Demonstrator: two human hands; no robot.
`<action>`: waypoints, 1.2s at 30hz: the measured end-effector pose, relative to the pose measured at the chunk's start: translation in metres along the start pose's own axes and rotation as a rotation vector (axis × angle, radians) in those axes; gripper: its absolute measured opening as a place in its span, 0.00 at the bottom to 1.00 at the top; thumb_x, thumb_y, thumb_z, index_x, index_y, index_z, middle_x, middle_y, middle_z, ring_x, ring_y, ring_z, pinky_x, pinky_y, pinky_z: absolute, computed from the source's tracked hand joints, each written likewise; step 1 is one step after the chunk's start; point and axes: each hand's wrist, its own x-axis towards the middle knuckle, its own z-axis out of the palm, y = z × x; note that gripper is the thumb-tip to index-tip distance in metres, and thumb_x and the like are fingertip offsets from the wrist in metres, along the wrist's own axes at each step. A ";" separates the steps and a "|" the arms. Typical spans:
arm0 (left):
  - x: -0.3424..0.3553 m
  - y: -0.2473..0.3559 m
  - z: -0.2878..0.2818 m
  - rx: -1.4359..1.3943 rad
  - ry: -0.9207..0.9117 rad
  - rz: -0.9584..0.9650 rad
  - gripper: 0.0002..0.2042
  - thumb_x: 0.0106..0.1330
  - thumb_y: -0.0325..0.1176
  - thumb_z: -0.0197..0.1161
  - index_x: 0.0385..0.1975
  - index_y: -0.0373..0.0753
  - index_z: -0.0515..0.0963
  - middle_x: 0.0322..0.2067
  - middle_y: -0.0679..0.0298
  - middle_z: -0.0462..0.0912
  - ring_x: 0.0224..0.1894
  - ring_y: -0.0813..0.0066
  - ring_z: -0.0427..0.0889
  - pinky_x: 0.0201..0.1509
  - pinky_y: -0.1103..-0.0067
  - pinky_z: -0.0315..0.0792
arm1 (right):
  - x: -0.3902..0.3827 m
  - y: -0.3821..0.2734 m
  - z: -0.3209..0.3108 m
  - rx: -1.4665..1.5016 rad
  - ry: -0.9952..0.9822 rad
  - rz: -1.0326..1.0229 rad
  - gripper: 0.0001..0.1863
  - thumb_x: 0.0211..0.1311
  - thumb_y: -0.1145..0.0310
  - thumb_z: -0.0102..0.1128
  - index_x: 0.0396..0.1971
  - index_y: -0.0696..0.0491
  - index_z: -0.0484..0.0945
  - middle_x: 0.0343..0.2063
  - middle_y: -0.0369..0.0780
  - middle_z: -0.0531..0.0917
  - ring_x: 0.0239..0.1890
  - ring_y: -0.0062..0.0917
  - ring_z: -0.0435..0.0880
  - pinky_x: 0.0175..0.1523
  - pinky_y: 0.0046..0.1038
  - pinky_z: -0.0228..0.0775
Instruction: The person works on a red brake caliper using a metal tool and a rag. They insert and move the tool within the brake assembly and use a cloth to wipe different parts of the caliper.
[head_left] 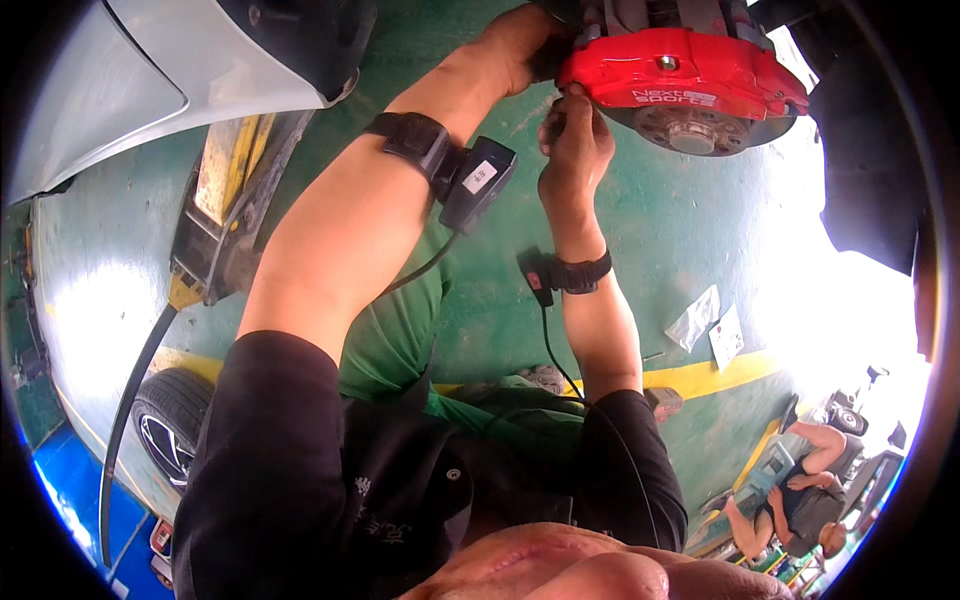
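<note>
A red brake caliper is mounted over a brake disc at the top right, with the round wheel hub showing below it. My left hand reaches up to the dark parts at the caliper's left end, where its fingers are hidden. Just beneath the caliper's lower left corner, my right hand is closed, its fingers curled and the fingertips near the caliper's edge. Whatever it grips is too small or covered to make out. Black strapped devices with cables sit on both my wrists.
A light-coloured car body panel fills the upper left, with a yellow floor jack below it. A wheel lies at the left. Plastic bags lie on the green floor to the right. Another person sits farther off, lower right.
</note>
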 end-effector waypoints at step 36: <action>-0.015 0.002 0.001 0.114 -0.075 0.065 0.11 0.70 0.29 0.56 0.46 0.29 0.78 0.43 0.52 0.82 0.45 0.64 0.81 0.55 0.71 0.75 | 0.000 0.001 -0.001 0.028 0.005 -0.007 0.14 0.66 0.61 0.59 0.29 0.58 0.76 0.18 0.34 0.72 0.15 0.17 0.67 0.19 0.19 0.52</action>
